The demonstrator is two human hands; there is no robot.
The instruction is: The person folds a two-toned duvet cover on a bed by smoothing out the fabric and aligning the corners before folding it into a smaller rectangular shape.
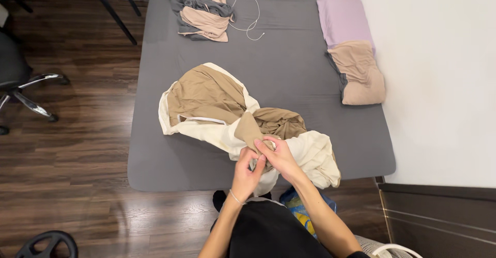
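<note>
The tan-and-cream cover (227, 113) lay on the grey mattress (289, 72), its long axis running from upper left to lower right. Left hand (247, 174) and right hand (278, 155) met, pinching one tan corner; bunched folds hid its full outline.

A grey bed (289, 72) stands on dark wood floor (67, 134) against a white wall (439, 82). At its head lie a grey-and-beige clothes heap (202, 10), a white cable (248, 18) and a lilac pillow (345, 20) touching a tan one (359, 74). An office chair (20, 77) stands left.
</note>
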